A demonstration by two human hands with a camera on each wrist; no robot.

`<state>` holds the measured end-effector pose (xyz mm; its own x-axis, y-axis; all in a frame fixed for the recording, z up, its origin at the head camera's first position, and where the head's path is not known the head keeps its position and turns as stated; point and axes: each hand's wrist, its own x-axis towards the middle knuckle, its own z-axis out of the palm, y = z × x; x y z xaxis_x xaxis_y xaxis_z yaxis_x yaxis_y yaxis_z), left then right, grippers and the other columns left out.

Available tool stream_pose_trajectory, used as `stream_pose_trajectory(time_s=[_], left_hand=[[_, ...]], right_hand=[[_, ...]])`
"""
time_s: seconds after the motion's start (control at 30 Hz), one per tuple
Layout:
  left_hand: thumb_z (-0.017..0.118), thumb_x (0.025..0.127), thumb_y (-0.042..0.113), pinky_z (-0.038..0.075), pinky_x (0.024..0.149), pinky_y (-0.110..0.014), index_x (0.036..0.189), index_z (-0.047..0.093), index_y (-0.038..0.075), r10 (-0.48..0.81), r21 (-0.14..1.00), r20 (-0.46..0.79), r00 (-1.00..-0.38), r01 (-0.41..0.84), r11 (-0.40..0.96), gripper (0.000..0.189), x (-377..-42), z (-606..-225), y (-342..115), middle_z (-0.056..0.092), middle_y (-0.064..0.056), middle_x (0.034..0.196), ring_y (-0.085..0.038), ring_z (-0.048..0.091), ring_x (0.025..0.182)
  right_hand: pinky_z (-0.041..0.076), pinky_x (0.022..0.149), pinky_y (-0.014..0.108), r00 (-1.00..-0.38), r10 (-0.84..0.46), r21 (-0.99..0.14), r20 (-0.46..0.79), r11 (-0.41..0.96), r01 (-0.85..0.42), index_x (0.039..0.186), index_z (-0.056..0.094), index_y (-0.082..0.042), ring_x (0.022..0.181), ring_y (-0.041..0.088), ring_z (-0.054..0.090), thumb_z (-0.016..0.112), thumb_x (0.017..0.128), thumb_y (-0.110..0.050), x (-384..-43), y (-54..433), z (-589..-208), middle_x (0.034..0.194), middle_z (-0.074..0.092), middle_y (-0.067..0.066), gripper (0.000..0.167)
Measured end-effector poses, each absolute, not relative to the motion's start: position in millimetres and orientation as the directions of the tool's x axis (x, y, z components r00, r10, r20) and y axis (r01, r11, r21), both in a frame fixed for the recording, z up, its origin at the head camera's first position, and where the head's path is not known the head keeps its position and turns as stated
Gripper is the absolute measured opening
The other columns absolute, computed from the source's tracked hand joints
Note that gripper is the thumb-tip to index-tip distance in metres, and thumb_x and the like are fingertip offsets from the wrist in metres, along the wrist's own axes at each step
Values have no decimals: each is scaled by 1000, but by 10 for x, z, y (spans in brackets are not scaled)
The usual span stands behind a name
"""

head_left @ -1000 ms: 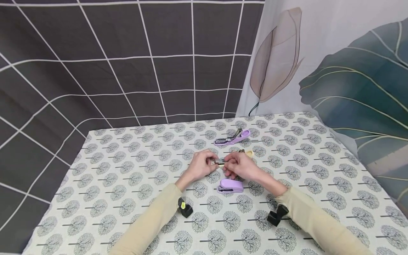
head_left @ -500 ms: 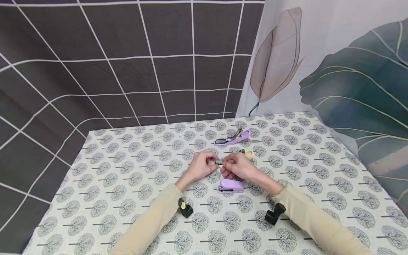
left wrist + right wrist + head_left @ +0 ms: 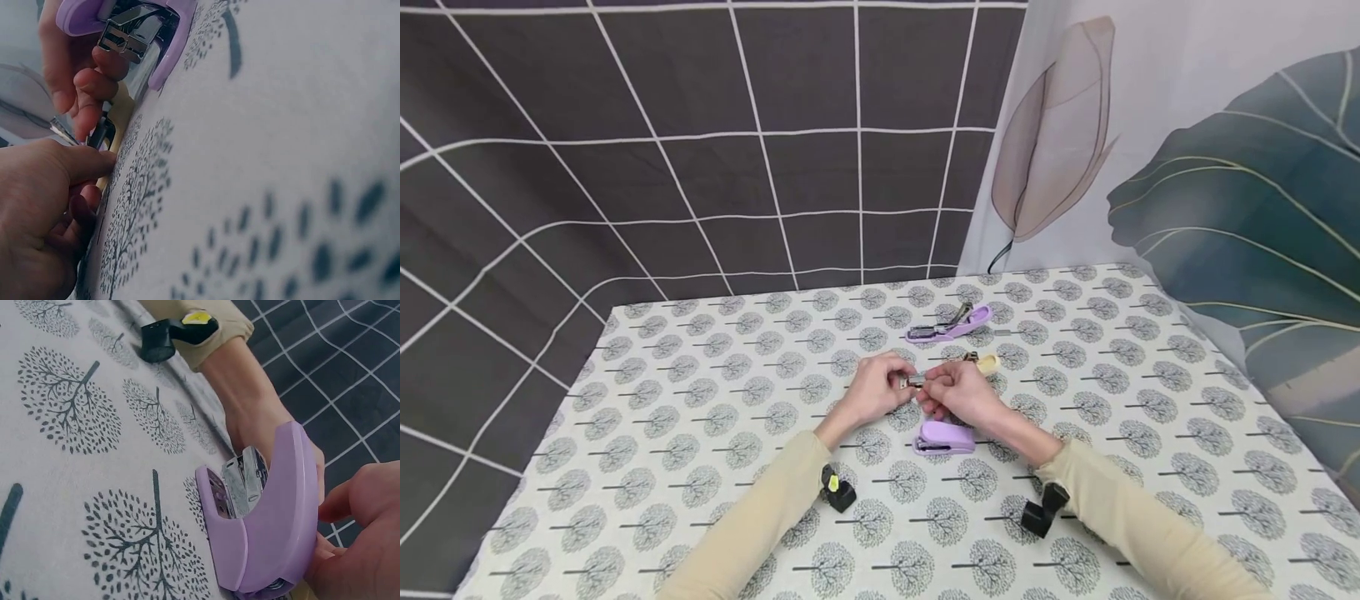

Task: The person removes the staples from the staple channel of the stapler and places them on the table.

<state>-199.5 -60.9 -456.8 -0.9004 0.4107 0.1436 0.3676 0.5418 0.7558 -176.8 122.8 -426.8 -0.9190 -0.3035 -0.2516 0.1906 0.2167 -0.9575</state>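
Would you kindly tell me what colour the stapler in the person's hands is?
Pale yellow; the stapler shows best in the head view.

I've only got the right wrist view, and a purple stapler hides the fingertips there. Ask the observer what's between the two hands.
Observer: From the left wrist view, a thin shiny metal piece shows between the left hand and the right hand, beside a yellow stapler; it's too small for me to say what it is.
Operator: And what lies past the hands, on the far side?
Observer: The head view shows another purple stapler there, lying opened up.
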Motion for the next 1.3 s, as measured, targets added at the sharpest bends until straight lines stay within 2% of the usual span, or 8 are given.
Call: stream_pose_trajectory(time_s=[0.2, 0.47, 0.73, 0.83, 1.1, 1.3], left_hand=[[82, 79, 2, 48, 57, -21, 101, 74, 4, 402, 756, 152, -903, 368, 541, 23, -1994, -4566, -606, 64, 1, 88, -6, 53, 64], [83, 79, 3, 48, 58, -21, 100, 74, 3, 405, 749, 173, -898, 387, 538, 23, -1995, -4571, -607, 65, 0, 89, -6, 53, 63], [82, 78, 2, 48, 58, -21, 100, 74, 3, 409, 745, 185, -893, 399, 534, 23, -1995, -4572, -612, 65, -1, 88, -6, 53, 63], [82, 78, 2, 48, 57, -21, 99, 74, 3, 408, 743, 189, -893, 402, 535, 23, -1994, -4574, -615, 65, -1, 87, -6, 53, 63], [83, 79, 3, 48, 57, -21, 99, 74, 4, 405, 745, 172, -898, 388, 543, 22, -1989, -4572, -605, 64, 1, 87, -6, 53, 64], [83, 79, 3, 49, 57, -21, 100, 74, 4, 399, 741, 158, -903, 376, 557, 23, -1984, -4573, -596, 64, 3, 87, -6, 53, 63]], right_hand=[[56, 51, 28, -948, -240, -939, -210, 319, 127, 104, 56, 12, 58, 17, 64, 61, 94, 4, -1780, 1148, -4297, 78, 68, 17, 14], [51, 41, 28, -981, -188, -881, -37, 471, -57, 91, 61, 4, 45, 16, 59, 69, 90, 1, -1759, 1068, -4326, 66, 66, 8, 8], [45, 36, 27, -981, -188, -860, 36, 495, -126, 103, 58, 4, 41, 15, 58, 70, 90, -1, -1758, 1074, -4369, 65, 67, 5, 19], [44, 35, 27, -978, -203, -856, 46, 496, -143, 103, 60, 4, 40, 15, 58, 69, 90, -1, -1763, 1078, -4369, 65, 67, 5, 17], [45, 36, 25, -979, -203, -877, -5, 471, -93, 101, 61, 4, 41, 16, 57, 67, 93, -1, -1762, 1092, -4349, 65, 67, 6, 11], [48, 38, 29, -981, -194, -897, -17, 437, -71, 102, 61, 4, 41, 17, 57, 66, 94, -2, -1754, 1112, -4348, 66, 67, 8, 11]])
